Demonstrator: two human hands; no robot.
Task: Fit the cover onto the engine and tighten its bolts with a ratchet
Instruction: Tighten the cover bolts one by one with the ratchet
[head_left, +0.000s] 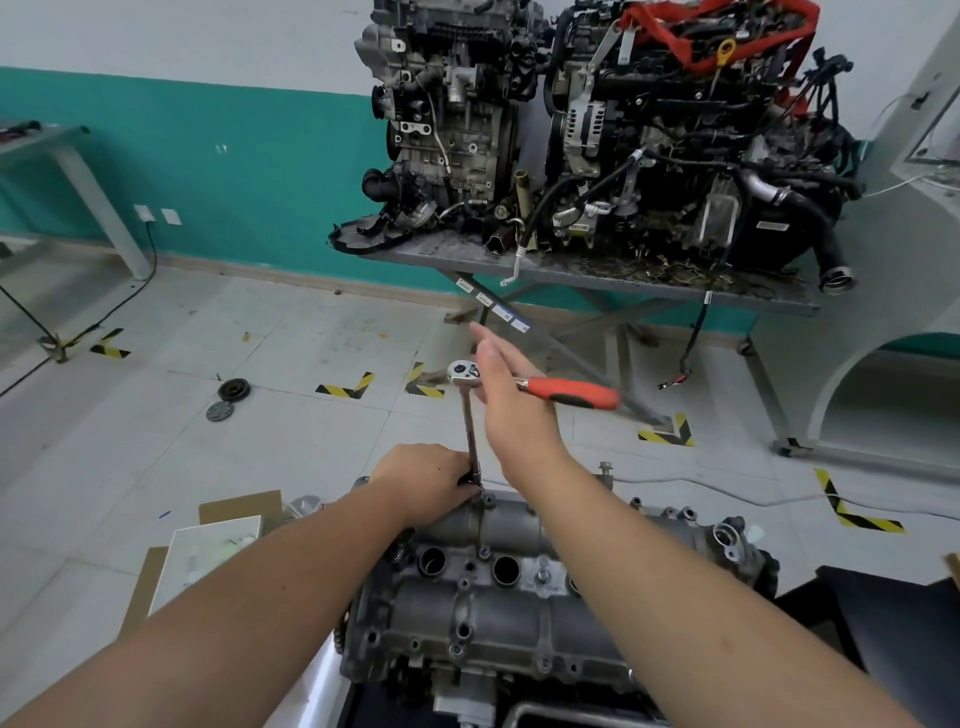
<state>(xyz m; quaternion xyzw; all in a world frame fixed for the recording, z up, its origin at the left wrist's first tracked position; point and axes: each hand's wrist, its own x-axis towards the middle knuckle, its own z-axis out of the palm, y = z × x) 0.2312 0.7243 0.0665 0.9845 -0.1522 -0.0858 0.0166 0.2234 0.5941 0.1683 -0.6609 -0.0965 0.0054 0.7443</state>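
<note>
Bottom centre: grey cast cover (498, 613) lying on the engine (727, 545), round wells open along its top, small bolts (484, 552) seated at several of the bosses.

Standing upright on the cover's far edge: ratchet (470, 410) on a long extension bar, socket end down at a bolt boss, chrome head up top, red-and-black handle sticking out to the right.

Left hand (426, 483) curled round the bottom of the extension bar, gripping it just above the cover, knuckles resting near the far rim.

Right hand (506, 395) raised beside the ratchet head, fingers straight and together, released, lying across the chrome neck between head and red grip; touching the handle or only in front of it, cannot tell. Fingertips blurred.

Left of the engine, on the tiled floor: open cardboard box (228, 525), flaps folded out, white inside, holding a few pale small pieces too blurred to name. Just behind it, something clear and plastic-looking, half hidden by the left forearm.

Further out on the floor: two dark round discs (227, 400) close together, yellow-and-black corner tape marks (347, 387) here and there, a black cable trailing from a wall socket.

Behind, against the teal-and-white wall: grey metal table (597, 270) on crossed legs, bearing two complete engines (571, 124) side by side, the right one draped with a red strap (727, 31), hoses and wiring hanging over the table edge. Black moulded part overhanging the table's left corner.

Far left: corner of another table, mostly out of view.
</note>
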